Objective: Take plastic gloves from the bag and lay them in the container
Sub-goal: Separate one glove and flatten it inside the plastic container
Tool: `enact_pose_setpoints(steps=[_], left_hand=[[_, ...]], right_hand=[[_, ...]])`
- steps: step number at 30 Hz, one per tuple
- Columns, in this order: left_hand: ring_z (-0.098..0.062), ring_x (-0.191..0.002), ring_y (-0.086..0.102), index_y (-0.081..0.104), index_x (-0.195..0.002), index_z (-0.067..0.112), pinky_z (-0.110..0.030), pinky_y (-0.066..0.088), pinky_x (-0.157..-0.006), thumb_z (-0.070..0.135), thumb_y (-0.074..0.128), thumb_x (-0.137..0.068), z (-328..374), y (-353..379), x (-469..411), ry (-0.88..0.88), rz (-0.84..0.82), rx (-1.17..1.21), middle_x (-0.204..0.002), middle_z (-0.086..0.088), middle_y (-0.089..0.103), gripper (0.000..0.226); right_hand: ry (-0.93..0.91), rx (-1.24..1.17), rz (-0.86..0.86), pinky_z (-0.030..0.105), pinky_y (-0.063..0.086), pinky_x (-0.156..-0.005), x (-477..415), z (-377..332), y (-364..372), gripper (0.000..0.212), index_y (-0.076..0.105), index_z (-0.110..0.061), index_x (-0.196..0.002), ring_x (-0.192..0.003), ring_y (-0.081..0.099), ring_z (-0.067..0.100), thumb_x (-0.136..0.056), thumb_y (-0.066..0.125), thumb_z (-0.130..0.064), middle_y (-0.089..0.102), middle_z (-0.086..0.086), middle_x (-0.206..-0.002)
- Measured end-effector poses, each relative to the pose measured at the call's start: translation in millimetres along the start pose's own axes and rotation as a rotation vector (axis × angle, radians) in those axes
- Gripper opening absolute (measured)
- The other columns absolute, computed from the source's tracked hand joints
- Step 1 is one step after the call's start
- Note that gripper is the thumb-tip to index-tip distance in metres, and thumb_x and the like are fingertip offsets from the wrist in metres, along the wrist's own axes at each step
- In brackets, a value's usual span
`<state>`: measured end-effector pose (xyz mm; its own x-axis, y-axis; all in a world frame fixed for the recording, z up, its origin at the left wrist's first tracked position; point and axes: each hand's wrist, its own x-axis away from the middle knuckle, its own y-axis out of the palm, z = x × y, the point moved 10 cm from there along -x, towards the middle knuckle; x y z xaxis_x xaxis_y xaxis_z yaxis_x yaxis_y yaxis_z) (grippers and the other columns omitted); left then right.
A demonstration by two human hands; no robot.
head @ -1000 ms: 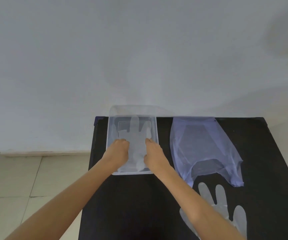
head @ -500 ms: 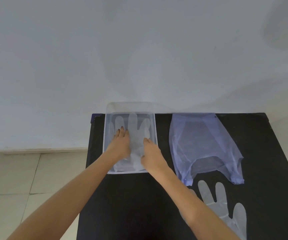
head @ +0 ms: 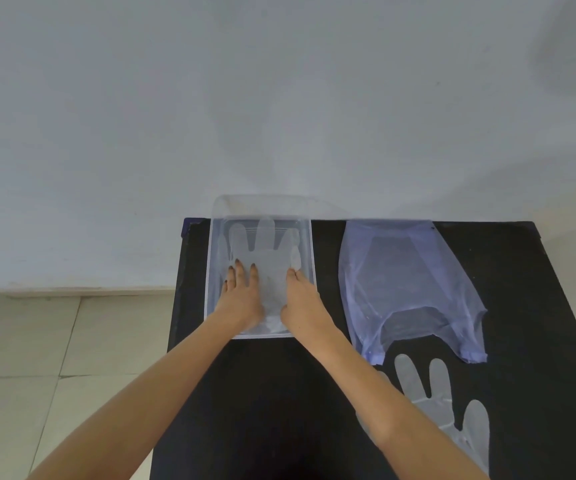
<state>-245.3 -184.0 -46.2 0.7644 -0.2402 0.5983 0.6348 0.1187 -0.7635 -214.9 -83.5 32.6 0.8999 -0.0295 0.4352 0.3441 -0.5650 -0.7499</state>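
A clear plastic container point(head: 311, 244) sits at the back left of the black table point(head: 279, 393). A translucent plastic glove point(head: 266, 242) lies flat inside it, fingers pointing away from me. My left hand point(head: 241, 296) rests palm down on the glove's left side with fingers spread. My right hand point(head: 302, 299) presses flat on the glove's right side. A thin bluish plastic bag point(head: 404, 282) lies flat to the right of the container. Another plastic glove point(head: 442, 407) lies on the table in front of the bag, partly hidden by my right forearm.
The table's back edge stands against a white wall point(head: 279, 98). Tiled floor point(head: 37, 358) shows to the left of the table.
Both hands slid forward along the glove inside the container and flattened it; the glove's fingers now lie spread out. The camera view shifted slightly.
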Motion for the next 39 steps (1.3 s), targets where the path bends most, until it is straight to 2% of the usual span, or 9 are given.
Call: enact_pose_setpoints(steps=[6,14,17,21,23,26,29,35,39], left_hand=[[-0.042,-0.144,-0.016,-0.02,-0.149,0.011,-0.049,-0.001,-0.118,0.042,0.041,-0.098,-4,-5,-8,-0.028,0.021,0.024,-0.154,-0.025,-0.025,0.085],[-0.042,-0.144,-0.017,-0.02,-0.149,0.013,-0.048,-0.003,-0.117,0.047,0.041,-0.096,-6,-16,-10,-0.032,0.065,0.014,-0.154,-0.026,-0.024,0.088],[-0.041,-0.144,-0.016,-0.02,-0.149,0.014,-0.048,-0.001,-0.118,0.046,0.041,-0.096,1,-16,-5,-0.016,0.078,-0.006,-0.154,-0.025,-0.024,0.087],[-0.037,-0.144,-0.02,-0.014,-0.151,0.021,-0.049,-0.004,-0.117,0.043,0.041,-0.097,24,1,8,0.112,0.039,-0.079,-0.155,-0.017,-0.027,0.08],[-0.038,-0.144,-0.021,-0.013,-0.151,0.024,-0.05,-0.005,-0.117,0.039,0.042,-0.098,24,5,9,0.135,0.013,-0.094,-0.156,-0.017,-0.027,0.078],[-0.037,-0.144,-0.02,-0.012,-0.151,0.025,-0.052,-0.004,-0.117,0.035,0.044,-0.098,25,2,10,0.168,-0.004,-0.131,-0.156,-0.015,-0.027,0.078],[-0.031,-0.145,-0.02,-0.008,-0.152,0.029,-0.049,-0.008,-0.116,0.036,0.044,-0.097,36,-6,13,0.254,0.034,-0.155,-0.158,-0.008,-0.023,0.075],[-0.026,-0.147,-0.015,0.014,-0.151,0.035,-0.048,-0.008,-0.117,0.034,0.048,-0.096,54,-5,8,0.37,0.053,-0.17,-0.161,-0.003,-0.013,0.064],[-0.026,-0.147,-0.016,0.012,-0.151,0.034,-0.049,-0.008,-0.118,0.031,0.05,-0.095,56,-1,4,0.368,0.02,-0.171,-0.161,-0.003,-0.012,0.067]], right_hand=[[0.025,-0.042,0.006,0.033,0.047,-0.1,-6,1,1,0.061,0.033,-0.003,-0.143,-0.12,0.055,0.027,-0.091,0.062,-0.012,0.048,0.014,-0.137],[0.035,-0.062,-0.001,0.031,0.049,-0.097,-9,3,3,0.06,0.033,-0.004,-0.144,-0.115,0.058,0.025,-0.091,0.061,-0.012,0.05,0.012,-0.134],[0.053,-0.044,-0.021,0.035,0.047,-0.103,-10,3,4,0.065,0.028,-0.003,-0.147,-0.122,0.054,0.028,-0.091,0.061,-0.011,0.045,0.014,-0.141],[0.056,0.028,-0.087,0.036,0.038,-0.11,-2,-1,4,0.072,0.02,-0.012,-0.152,-0.138,0.041,0.03,-0.092,0.061,-0.014,0.026,0.016,-0.157],[0.041,0.043,-0.041,0.035,0.042,-0.106,8,-1,-12,0.061,0.032,-0.015,-0.148,-0.131,0.049,0.028,-0.093,0.059,-0.014,0.04,0.014,-0.15],[0.038,-0.06,0.215,0.029,0.051,-0.094,30,10,-54,0.038,0.055,-0.019,-0.133,-0.108,0.065,0.019,-0.095,0.053,-0.016,0.066,0.005,-0.124],[0.087,-0.236,0.395,0.018,0.051,-0.085,43,36,-79,0.028,0.065,-0.023,-0.12,-0.091,0.065,0.004,-0.094,0.054,-0.018,0.071,-0.006,-0.111],[0.194,-0.393,0.32,0.003,0.038,-0.071,38,67,-63,0.031,0.065,-0.018,-0.121,-0.081,0.06,-0.001,-0.091,0.062,-0.022,0.069,-0.007,-0.111],[0.179,-0.457,0.277,0.008,0.05,-0.075,33,66,-47,0.03,0.066,-0.019,-0.118,-0.08,0.062,-0.004,-0.088,0.066,-0.024,0.068,-0.012,-0.102]])
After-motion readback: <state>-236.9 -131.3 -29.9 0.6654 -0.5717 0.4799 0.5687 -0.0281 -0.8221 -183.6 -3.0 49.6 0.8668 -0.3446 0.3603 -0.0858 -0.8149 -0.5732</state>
